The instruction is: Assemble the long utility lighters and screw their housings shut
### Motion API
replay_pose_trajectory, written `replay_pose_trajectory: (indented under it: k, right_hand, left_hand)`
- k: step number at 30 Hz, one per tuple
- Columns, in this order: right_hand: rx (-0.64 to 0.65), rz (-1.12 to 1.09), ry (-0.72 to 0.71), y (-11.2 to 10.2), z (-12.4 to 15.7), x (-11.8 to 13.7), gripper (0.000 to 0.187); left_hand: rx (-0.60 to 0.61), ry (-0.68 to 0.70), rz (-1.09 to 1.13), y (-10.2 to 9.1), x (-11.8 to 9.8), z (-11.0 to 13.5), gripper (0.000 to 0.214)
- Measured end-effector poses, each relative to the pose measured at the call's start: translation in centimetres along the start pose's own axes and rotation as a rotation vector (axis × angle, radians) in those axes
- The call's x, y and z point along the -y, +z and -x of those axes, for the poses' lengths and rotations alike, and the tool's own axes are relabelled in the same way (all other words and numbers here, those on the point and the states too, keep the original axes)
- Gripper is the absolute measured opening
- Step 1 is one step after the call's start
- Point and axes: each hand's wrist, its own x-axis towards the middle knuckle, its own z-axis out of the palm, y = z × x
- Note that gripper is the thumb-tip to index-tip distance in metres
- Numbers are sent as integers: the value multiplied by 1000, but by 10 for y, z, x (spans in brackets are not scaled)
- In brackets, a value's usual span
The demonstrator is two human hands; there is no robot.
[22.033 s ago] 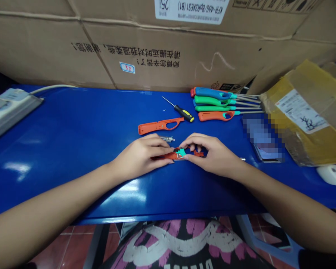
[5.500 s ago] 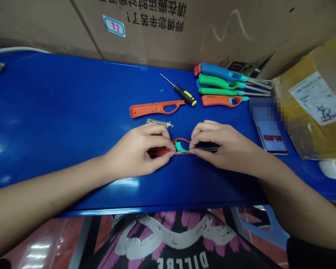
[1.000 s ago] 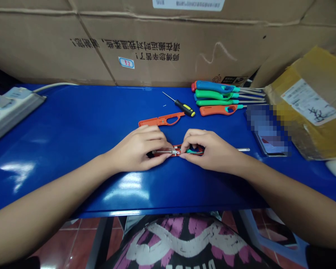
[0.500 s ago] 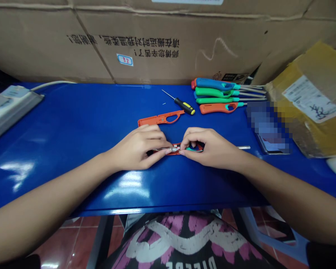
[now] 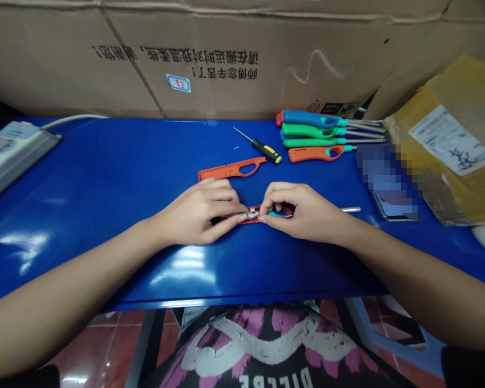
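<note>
Between my hands lies an opened long-nosed lighter, its orange half shell [image 5: 248,220] showing small white and metallic inner parts and a teal trigger. My left hand [image 5: 206,211] is closed, thumb and forefinger pinching the lighter's left part with a shiny inner piece. From the other side, my right hand [image 5: 297,210] pinches at the small parts near the middle; its fingertips hide what exactly they grip. The metal nozzle [image 5: 351,209] sticks out past my right hand. Just behind my left hand rests the loose orange shell half [image 5: 230,170].
A black and yellow screwdriver [image 5: 267,151] lies behind the shell half, near a tiny pin [image 5: 236,147]. Several whole lighters [image 5: 313,154] are grouped at the back right, beside a phone [image 5: 390,186] and a taped parcel [image 5: 448,188]. A power strip [image 5: 20,153] stands left; a large carton [image 5: 210,32] closes off the back.
Both hands keep nearly the same grip and place on the opened lighter. The whole view has shifted very slightly; nothing else visibly differs.
</note>
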Motion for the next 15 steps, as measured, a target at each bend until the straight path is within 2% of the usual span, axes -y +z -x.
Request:
replay_pose_trajectory:
  k: [15]
  right_hand:
    - [-6, -8, 6, 3, -2, -3, 5]
  left_hand:
    - [-21, 11, 33, 1, 1, 0, 18]
